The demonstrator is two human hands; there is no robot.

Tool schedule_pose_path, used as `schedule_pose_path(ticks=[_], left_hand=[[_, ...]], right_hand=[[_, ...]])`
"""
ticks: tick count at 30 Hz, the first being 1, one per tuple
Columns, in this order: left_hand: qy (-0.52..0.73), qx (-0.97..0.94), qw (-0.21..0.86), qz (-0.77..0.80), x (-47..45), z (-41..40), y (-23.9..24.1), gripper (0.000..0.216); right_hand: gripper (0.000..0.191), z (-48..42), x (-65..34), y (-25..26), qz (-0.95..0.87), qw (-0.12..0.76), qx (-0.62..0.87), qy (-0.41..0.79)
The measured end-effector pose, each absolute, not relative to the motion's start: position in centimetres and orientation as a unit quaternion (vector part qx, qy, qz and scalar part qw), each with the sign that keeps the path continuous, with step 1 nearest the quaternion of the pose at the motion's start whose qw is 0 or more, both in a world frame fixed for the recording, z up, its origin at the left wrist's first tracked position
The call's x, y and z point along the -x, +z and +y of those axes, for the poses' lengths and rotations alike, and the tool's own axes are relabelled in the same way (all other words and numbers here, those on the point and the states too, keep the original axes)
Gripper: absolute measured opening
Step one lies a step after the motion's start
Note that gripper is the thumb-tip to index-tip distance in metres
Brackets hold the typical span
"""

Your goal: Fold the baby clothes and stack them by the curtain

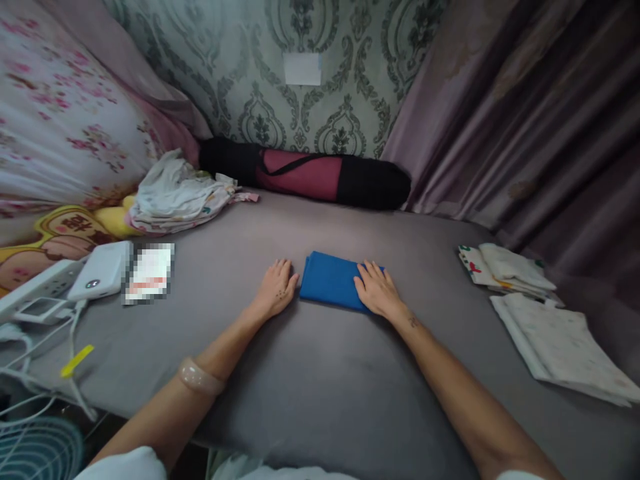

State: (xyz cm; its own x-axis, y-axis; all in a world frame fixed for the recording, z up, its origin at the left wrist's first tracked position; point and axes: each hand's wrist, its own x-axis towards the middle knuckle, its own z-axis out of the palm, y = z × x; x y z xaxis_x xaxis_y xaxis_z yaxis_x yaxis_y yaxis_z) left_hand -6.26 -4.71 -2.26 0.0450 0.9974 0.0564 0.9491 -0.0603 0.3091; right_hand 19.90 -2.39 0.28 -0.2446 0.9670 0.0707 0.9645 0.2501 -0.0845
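Observation:
A folded blue cloth [331, 281] lies flat in the middle of the grey bed sheet [320, 373]. My left hand [276, 288] rests palm down on the sheet, its fingers stretched out, touching the cloth's left edge. My right hand [377, 289] lies flat on the right end of the cloth, fingers spread and pressing on it. Neither hand grips anything. A pale bangle [200, 377] is on my left wrist.
Folded white printed cloths [560, 340] and a smaller stack [500, 267] lie at the right. A crumpled pile of clothes [177, 193] sits at the back left, a black and red roll bag [310, 175] along the wall. A white power bank [103, 269], a power strip and cables lie left.

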Motion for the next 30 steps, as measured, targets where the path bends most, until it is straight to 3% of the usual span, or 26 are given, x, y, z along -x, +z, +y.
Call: schedule_pose_path(ticks=[4, 9, 17, 23, 30], left_hand=[[0.103, -0.735, 0.070, 0.667, 5.8, -5.7, -1.7, 0.060], [0.097, -0.741, 0.061, 0.662, 5.8, -6.3, -1.4, 0.059], [0.088, -0.749, 0.048, 0.655, 6.0, -6.2, -1.6, 0.059], [0.088, -0.752, 0.047, 0.652, 6.1, -6.5, -1.3, 0.054], [0.099, -0.754, 0.049, 0.648, 6.4, -6.4, -1.8, 0.053]], right_hand=[[0.056, -2.5, -16.6, 1.5, -0.806, 0.101, 0.583, -0.017], [0.057, -2.9, -13.7, 0.3, -0.825, 0.055, 0.559, 0.058], [0.057, -2.7, -13.7, 0.2, -0.819, 0.038, 0.570, 0.061], [0.058, -2.4, -10.2, 1.1, -0.851, 0.083, 0.517, 0.036], [0.059, -2.4, -8.3, -0.6, -0.862, 0.077, 0.497, 0.059]])
